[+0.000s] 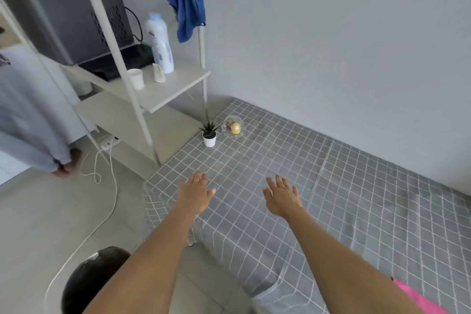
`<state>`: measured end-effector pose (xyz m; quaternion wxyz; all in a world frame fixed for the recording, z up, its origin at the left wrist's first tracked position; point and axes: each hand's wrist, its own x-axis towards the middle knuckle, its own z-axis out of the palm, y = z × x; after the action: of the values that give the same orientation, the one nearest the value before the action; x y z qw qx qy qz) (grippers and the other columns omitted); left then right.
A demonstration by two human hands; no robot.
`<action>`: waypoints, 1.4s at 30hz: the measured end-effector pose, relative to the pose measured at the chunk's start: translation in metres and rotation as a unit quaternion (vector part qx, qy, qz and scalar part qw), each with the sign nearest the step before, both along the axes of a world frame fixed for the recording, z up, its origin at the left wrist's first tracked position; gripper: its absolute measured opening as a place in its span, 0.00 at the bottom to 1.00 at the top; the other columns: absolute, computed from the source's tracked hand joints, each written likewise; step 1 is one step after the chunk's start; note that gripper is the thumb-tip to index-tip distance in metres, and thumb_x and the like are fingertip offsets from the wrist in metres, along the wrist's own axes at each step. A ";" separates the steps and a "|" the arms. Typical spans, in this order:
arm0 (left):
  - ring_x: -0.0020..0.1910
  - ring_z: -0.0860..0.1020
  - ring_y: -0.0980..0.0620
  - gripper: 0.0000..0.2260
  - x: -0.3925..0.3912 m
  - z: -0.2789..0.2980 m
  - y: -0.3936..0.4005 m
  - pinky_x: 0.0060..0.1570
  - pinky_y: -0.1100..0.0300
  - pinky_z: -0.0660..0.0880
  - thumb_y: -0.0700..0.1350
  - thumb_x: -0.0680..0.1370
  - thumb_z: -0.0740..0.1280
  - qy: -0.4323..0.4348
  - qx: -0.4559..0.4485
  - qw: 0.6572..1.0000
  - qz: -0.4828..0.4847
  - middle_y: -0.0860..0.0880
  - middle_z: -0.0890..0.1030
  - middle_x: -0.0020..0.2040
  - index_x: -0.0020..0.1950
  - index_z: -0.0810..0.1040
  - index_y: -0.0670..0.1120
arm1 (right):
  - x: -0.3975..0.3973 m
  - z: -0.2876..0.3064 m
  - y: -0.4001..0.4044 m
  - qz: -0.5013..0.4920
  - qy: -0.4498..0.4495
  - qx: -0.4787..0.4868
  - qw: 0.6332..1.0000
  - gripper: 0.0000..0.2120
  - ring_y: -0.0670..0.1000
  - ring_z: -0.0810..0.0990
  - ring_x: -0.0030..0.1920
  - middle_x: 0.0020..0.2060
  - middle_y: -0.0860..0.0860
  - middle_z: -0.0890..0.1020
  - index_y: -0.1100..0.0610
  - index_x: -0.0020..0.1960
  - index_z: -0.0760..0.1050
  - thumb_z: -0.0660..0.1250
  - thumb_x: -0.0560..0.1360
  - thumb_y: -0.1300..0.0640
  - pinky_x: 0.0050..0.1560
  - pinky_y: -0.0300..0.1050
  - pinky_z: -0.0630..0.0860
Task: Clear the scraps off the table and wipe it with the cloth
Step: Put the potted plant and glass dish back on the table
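Nearest us a dark bin [94, 280] stands on the floor by our left arm, handy for scraps. Our left hand [194, 192] and right hand [281, 197] reach out over the bench [331, 211], both spread flat with fingers apart, holding nothing. The checked grey cover under them looks bare; we can make out no loose scraps on it from here. Further along, near the far corner, a small potted plant [209, 134] stands just beside a clear glass bowl [233, 128] with something yellow in it. Furthest off, the blue cloth [187, 2] hangs over a rail of the white shelf unit [158, 84], well apart from both hands. We judge it soft, light and limp; pinching it near the rail should lift it free cleanly.
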<state>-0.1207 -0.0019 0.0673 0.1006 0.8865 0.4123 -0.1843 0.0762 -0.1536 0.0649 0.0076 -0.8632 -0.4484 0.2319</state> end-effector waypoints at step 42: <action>0.61 0.74 0.44 0.25 0.127 -0.126 0.182 0.60 0.50 0.72 0.56 0.73 0.70 -0.420 0.017 0.863 0.280 0.46 0.78 0.60 0.63 0.72 0.43 | 0.136 -0.127 0.305 0.045 0.091 0.295 0.950 0.51 0.63 0.57 0.74 0.76 0.59 0.55 0.46 0.76 0.49 0.74 0.64 0.35 0.63 0.68 0.67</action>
<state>0.0060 0.1805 -0.0589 0.2966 0.7285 0.5653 0.2483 0.2126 0.1511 -0.0625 0.2925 -0.7764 -0.5328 0.1666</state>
